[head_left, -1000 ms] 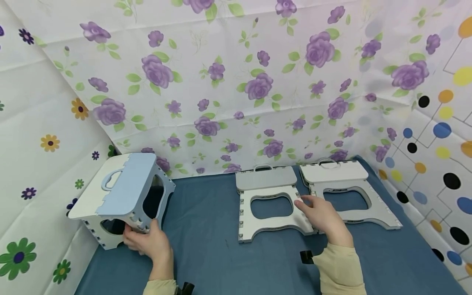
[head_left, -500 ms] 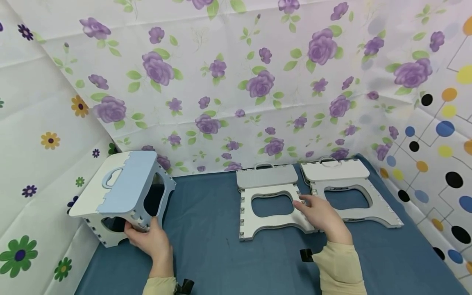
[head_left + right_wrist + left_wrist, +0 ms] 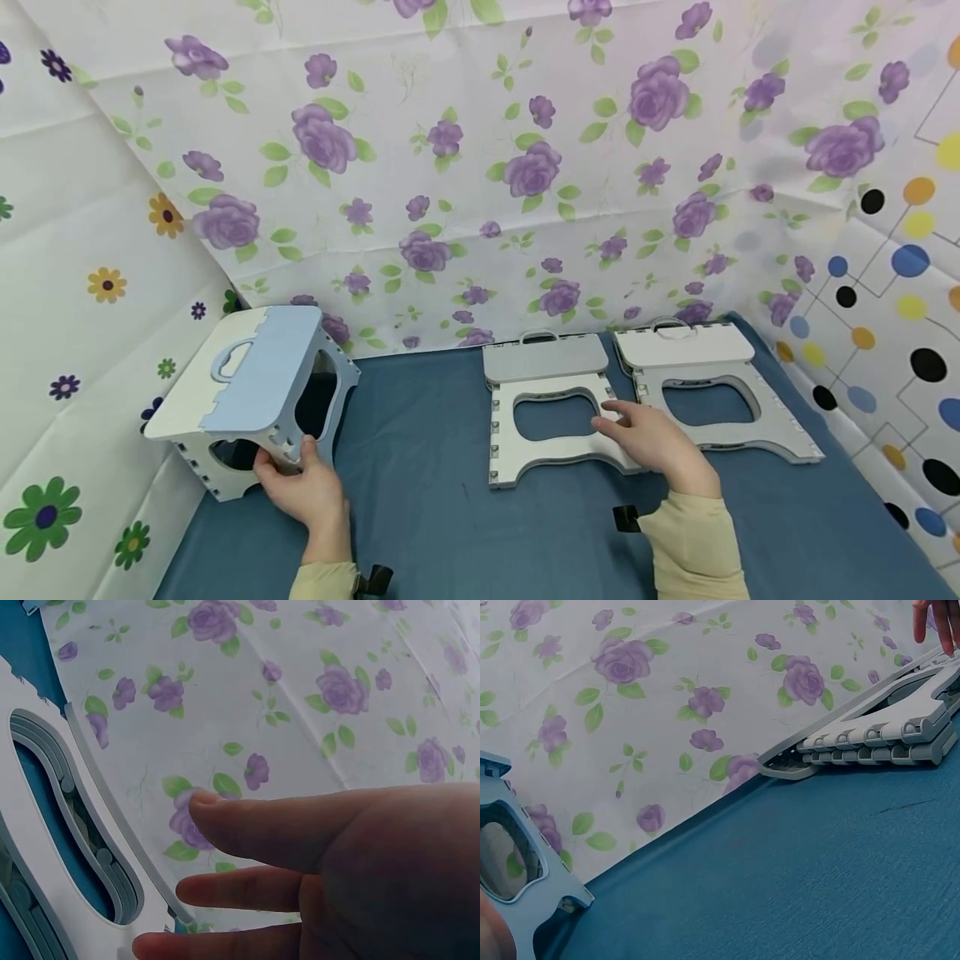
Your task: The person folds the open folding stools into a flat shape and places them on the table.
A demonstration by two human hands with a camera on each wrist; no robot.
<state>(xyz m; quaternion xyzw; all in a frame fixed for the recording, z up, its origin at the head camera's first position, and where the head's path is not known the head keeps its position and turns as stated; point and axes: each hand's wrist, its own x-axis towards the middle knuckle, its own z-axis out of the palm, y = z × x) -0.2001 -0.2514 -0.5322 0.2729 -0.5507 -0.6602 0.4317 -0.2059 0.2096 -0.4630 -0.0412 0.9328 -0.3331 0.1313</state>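
An unfolded step stool (image 3: 262, 375), half white and half light blue with a blue carrying handle, stands upright at the left. My left hand (image 3: 307, 492) grips its near corner, thumb on one side and fingers on the other; some fingertips are hidden. In the middle, a folded stool (image 3: 555, 454), white with a grey flap, lies flat. My right hand (image 3: 660, 442) hovers at its right edge, its fingers (image 3: 240, 889) extended and apart, holding nothing. To its right a second folded stool (image 3: 690, 346), mostly white, lies close beside it.
A blue cloth (image 3: 420, 500) covers the surface under the stools. Behind it hangs a sheet with purple flowers (image 3: 480, 167). Patterned sheets also close off the left side (image 3: 90, 350) and the dotted right side (image 3: 900, 350).
My right hand has lifted slightly off the middle folded stool, and its fingers have spread. The left hand stays at the unfolded stool's corner. The view has shifted slightly.
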